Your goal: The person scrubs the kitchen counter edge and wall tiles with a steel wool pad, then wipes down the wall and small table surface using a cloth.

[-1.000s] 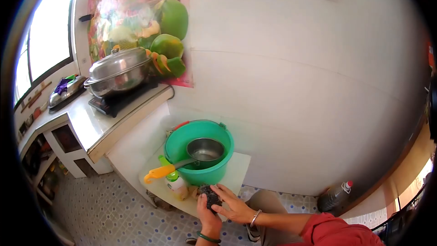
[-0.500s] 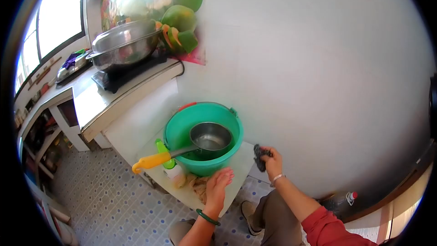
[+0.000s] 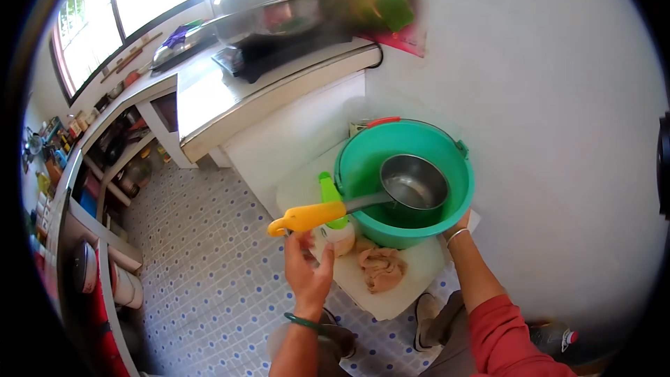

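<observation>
Green bucket (image 3: 363, 167) on white tabletop (image 3: 427, 260); metal saucepan (image 3: 415, 183) in bucket mouth, yellow handle (image 3: 310, 216) projecting over rim. My left hand (image 3: 307, 272): fingers spread, nothing held, below handle, beside bottle (image 3: 340, 240); contact unclear. My right hand (image 3: 458, 225): at bucket's near right side, fingers hidden, cannot tell grip. Step in hand, by judgement: reach stage, at handle or bottle. Next move calls for thumb-to-finger closure on chosen item.

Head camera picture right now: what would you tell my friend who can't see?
A person's left hand is near the yellow handle of a metal pan in a green bucket; the right hand, mostly hidden, is beside the bucket. A bottle and cloth are nearby.
</observation>
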The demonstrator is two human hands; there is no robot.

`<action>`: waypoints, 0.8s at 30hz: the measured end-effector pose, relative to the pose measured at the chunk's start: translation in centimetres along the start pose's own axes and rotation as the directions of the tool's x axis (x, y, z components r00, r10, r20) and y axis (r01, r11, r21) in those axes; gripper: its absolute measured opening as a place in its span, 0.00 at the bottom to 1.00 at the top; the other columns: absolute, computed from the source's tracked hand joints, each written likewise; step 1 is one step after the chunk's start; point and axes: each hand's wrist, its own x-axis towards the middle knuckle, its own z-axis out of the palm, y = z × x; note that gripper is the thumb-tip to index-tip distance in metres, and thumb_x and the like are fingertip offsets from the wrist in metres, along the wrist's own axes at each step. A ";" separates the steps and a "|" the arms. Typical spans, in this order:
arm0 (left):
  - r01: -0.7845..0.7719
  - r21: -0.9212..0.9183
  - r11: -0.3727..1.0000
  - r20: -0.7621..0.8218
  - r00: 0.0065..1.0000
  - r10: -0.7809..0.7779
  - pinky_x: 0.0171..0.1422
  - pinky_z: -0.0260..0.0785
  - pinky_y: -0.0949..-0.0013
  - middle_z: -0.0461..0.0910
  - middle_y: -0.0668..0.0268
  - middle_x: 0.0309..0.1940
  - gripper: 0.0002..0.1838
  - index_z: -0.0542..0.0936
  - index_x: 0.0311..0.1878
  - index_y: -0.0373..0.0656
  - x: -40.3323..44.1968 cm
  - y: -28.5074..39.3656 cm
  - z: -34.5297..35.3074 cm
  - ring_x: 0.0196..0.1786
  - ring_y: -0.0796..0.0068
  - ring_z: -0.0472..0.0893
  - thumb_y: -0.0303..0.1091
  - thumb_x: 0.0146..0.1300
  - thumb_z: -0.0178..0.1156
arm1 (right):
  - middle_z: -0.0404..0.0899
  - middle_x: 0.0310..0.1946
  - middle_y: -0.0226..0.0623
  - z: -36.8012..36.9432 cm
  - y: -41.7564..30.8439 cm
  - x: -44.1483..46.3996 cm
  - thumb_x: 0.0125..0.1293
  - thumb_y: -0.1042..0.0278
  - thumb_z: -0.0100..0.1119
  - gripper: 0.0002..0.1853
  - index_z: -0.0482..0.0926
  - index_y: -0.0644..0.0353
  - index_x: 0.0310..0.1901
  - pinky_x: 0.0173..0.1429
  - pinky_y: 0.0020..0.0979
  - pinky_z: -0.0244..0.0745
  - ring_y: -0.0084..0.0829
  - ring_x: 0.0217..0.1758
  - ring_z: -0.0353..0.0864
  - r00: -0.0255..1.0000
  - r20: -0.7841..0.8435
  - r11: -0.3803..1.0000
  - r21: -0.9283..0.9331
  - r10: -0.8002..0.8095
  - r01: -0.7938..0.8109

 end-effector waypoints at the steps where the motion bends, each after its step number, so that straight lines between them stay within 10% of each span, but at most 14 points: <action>1: -0.178 0.072 0.981 0.014 0.984 0.177 0.49 0.70 0.68 0.78 0.60 0.43 0.25 0.73 0.54 0.38 0.8 -0.9 0.2 0.47 0.69 0.78 0.32 0.53 0.69 | 0.81 0.44 0.40 0.9 -0.1 -0.9 0.70 0.62 0.46 0.17 0.77 0.64 0.51 0.51 0.37 0.78 0.35 0.45 0.80 0.999 0.048 0.996 -0.086 -0.016 0.020; 3: -0.297 0.037 0.954 0.198 0.938 0.284 0.65 0.61 0.60 0.66 0.56 0.63 0.42 0.63 0.66 0.40 2.2 -1.8 0.7 0.66 0.59 0.65 0.35 0.49 0.73 | 0.81 0.44 0.40 1.1 0.4 -0.9 0.70 0.62 0.46 0.17 0.77 0.64 0.51 0.51 0.37 0.78 0.35 0.45 0.80 0.997 0.074 0.995 -0.095 -0.009 0.016; 9: -0.058 -0.095 0.994 0.358 0.930 0.089 0.62 0.67 0.63 0.76 0.55 0.54 0.37 0.68 0.61 0.37 3.8 -2.6 2.8 0.58 0.61 0.76 0.35 0.48 0.74 | 0.81 0.44 0.40 1.1 1.4 -0.3 0.70 0.62 0.46 0.16 0.77 0.64 0.50 0.51 0.36 0.78 0.36 0.45 0.80 0.996 0.087 0.999 -0.051 0.021 -0.017; 18: -0.049 -0.107 0.993 0.114 0.992 0.061 0.45 0.73 0.70 0.81 0.62 0.42 0.26 0.75 0.52 0.34 5.1 -4.0 1.2 0.41 0.71 0.82 0.32 0.51 0.72 | 0.80 0.43 0.40 2.0 2.6 0.5 0.71 0.63 0.46 0.15 0.77 0.63 0.49 0.51 0.36 0.78 0.36 0.44 0.80 0.993 0.093 0.997 0.017 0.073 -0.075; 24: -0.011 -0.177 0.984 0.002 1.000 0.012 0.51 0.74 0.66 0.81 0.59 0.43 0.26 0.74 0.52 0.36 3.3 -2.8 -0.5 0.46 0.67 0.82 0.30 0.49 0.73 | 0.80 0.43 0.40 3.1 5.5 1.1 0.71 0.63 0.46 0.15 0.77 0.63 0.49 0.50 0.36 0.78 0.36 0.44 0.80 0.990 0.065 0.980 0.150 0.122 -0.131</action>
